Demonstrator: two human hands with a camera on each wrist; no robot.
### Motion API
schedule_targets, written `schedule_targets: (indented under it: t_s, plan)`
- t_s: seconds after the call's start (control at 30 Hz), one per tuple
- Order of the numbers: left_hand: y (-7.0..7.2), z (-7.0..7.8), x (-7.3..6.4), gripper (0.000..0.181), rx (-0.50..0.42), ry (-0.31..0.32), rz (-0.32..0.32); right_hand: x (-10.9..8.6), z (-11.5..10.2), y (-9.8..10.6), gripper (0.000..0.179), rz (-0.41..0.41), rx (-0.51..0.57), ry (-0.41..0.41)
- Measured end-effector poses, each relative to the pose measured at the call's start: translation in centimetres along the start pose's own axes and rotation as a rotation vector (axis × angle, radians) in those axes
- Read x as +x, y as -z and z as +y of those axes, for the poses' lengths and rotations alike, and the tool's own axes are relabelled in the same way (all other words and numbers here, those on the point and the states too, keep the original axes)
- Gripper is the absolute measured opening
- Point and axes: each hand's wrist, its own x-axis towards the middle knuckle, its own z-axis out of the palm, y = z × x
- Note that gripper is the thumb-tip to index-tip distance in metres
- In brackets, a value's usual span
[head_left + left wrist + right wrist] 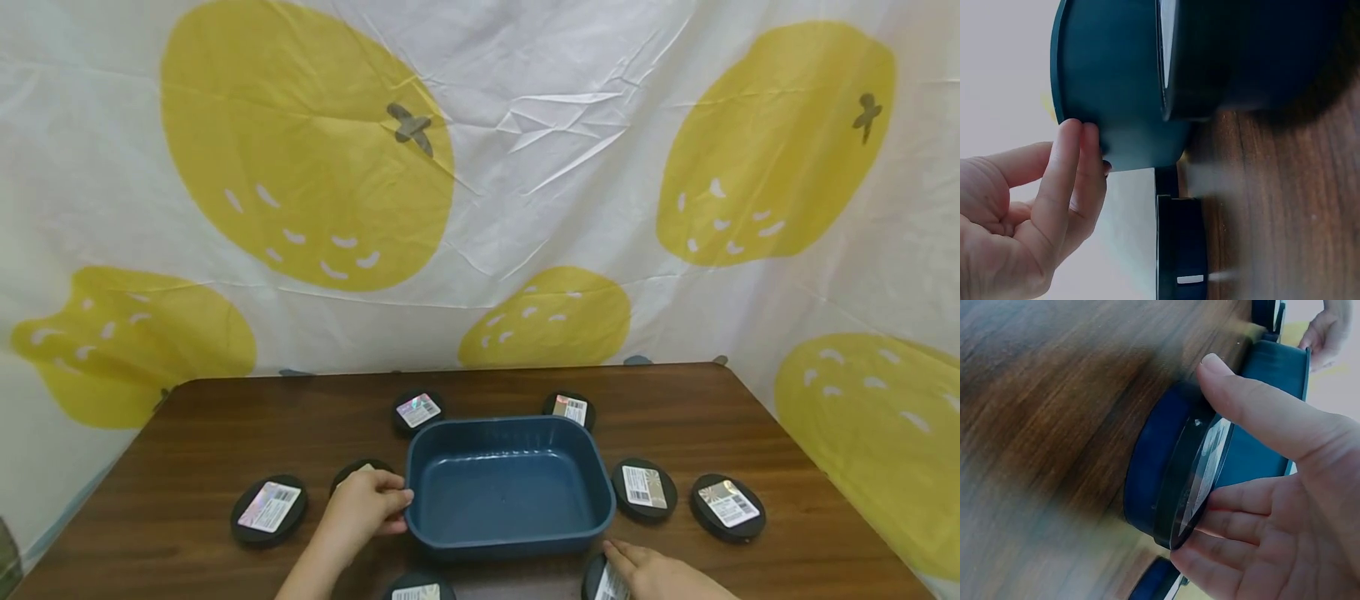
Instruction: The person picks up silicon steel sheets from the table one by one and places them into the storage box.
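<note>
A blue rectangular plastic bin [510, 546] stands on the wooden table in the head view. My left hand [365, 506] is at its left side. In the left wrist view, the fairly straight fingertips [1071, 128] touch the bin's outer wall just by the rim. At the front right corner, a round black tub [1169, 469] with a label on its lid is held by my right hand [660, 575]. The thumb lies along one side of the tub and the fingers meet the lid's edge opposite. Its lower part is cut off in the head view.
More round black tubs surround the bin: one left [268, 510], one partly behind my left hand [360, 468], two behind [417, 412] [570, 408], two right [645, 490] [727, 505], one in front [420, 587]. A lemon-print cloth [555, 208] hangs behind the table [187, 450].
</note>
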Motion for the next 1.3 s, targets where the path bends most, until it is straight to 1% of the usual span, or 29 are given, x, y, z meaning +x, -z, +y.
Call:
schedule_targets:
  t_s: [0.13,0.2,0.3,0.5,0.6,0.7,0.83,0.93,1.13,1.3]
  plan:
    - [-0.1,-0.1,0.1,0.021,-0.064,0.022,-0.017,0.1,-0.2,0.1,0.072,-0.025,0.030,-0.048]
    - [-0.1,-0.2,0.1,0.022,-0.098,0.033,-0.035,0.1,-0.3,0.2,0.073,-0.045,0.056,-0.080]
    - [-0.1,-0.4,0.3,0.023,-0.145,0.043,-0.070,0.1,-0.3,0.3,0.073,-0.056,0.064,-0.095]
    - [0.1,-0.9,0.5,0.023,-0.193,0.058,-0.128,0.0,-0.1,-0.2,0.072,-0.043,0.034,-0.088]
    - [0.2,-1.1,0.7,0.024,-0.207,0.065,-0.155,-0.1,-0.1,0.0,0.072,-0.046,0.038,-0.082]
    - [0.4,-1.1,0.7,0.025,-0.218,0.078,-0.176,-0.1,-0.2,0.1,0.073,-0.024,0.018,-0.057]
    - [0.6,-1.1,0.8,0.024,-0.221,0.084,-0.177,0.1,-0.4,0.4,0.076,0.002,-0.008,-0.044]
    - [0.7,-1.1,0.8,0.020,-0.217,0.086,-0.173,-0.1,-0.7,0.7,0.079,-0.003,-0.003,-0.058]
    - [0.5,-1.0,1.0,0.017,-0.224,0.089,-0.182,-0.5,-0.8,1.6,0.083,-0.046,0.044,-0.098]
    - [0.4,-1.0,1.0,0.016,-0.239,0.096,-0.191,-0.9,-1.4,3.0,0.084,-0.031,0.050,-0.086]
